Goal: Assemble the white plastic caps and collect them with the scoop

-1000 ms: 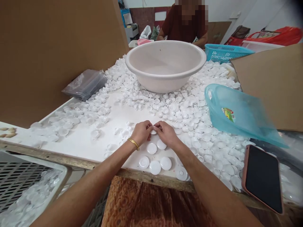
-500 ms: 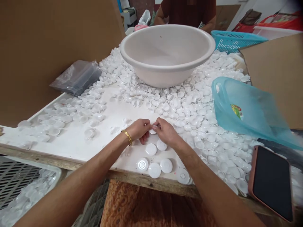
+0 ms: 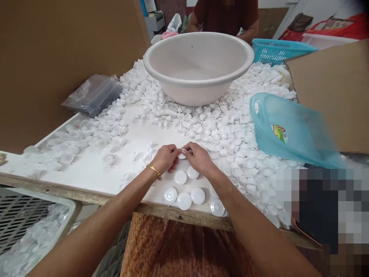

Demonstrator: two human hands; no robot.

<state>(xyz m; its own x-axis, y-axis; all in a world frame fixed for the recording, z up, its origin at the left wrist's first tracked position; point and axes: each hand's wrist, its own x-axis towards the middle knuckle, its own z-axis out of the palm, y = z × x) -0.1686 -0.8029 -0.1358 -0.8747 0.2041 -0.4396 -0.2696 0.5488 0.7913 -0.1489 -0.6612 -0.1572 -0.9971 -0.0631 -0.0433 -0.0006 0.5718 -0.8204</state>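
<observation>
My left hand point(image 3: 165, 157) and my right hand point(image 3: 199, 157) meet fingertip to fingertip over the white table point(image 3: 95, 175). Together they pinch one small white plastic piece point(image 3: 182, 154). A gold bangle point(image 3: 154, 171) sits on my left wrist. Just below my hands lie several round white discs point(image 3: 184, 200) near the table's front edge. Small white plastic cups and discs point(image 3: 227, 134) cover most of the table around them.
A large cream basin point(image 3: 198, 77) stands on the pile at the back. A translucent blue basket point(image 3: 291, 130) leans at right beside cardboard point(image 3: 337, 92). A bundle of plastic bags point(image 3: 92, 94) lies left. A crate of white pieces point(image 3: 31, 231) sits lower left. Another person point(image 3: 227, 17) sits opposite.
My hands have stayed together on the small white piece. The view has dipped and shifted slightly; nothing on the table has moved.
</observation>
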